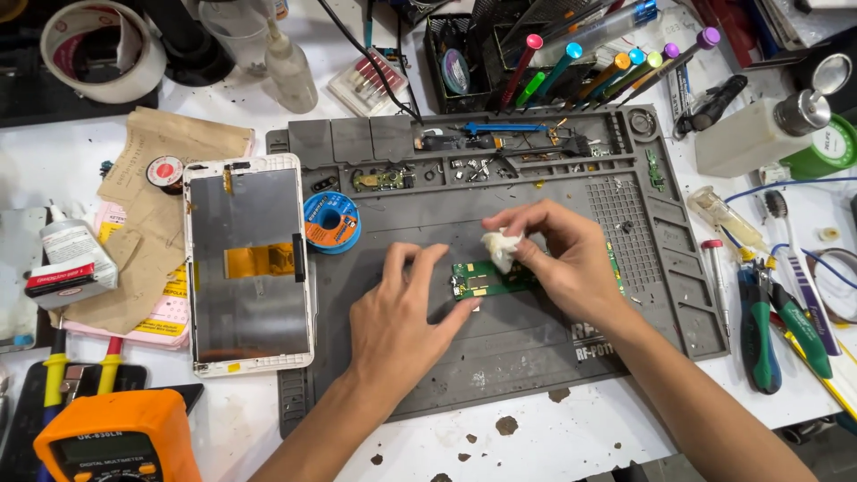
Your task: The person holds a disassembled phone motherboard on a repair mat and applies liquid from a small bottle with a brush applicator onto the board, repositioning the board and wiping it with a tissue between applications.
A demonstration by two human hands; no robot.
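Around the work: opened tablet [248, 263] at 9 o'clock, blue solder-wick spool [330, 221] at 10, pliers [757, 326] at 3; nothing blocking. Green circuit board [486, 278] flat mid-mat [536, 375], long axis 9-to-3. Left hand [393, 326] pinning its left end, fingers spread. Right hand [562, 254] pinching white wad [501, 246] just above the board.

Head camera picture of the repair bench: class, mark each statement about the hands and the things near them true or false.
1. The right hand pinches a white wad over the green circuit board. True.
2. The left hand holds the pliers. False: it steadies the board; the green-handled pliers lie at the right.
3. The board lies on the grey mat. True.
4. The opened tablet lies right of the board. False: left.
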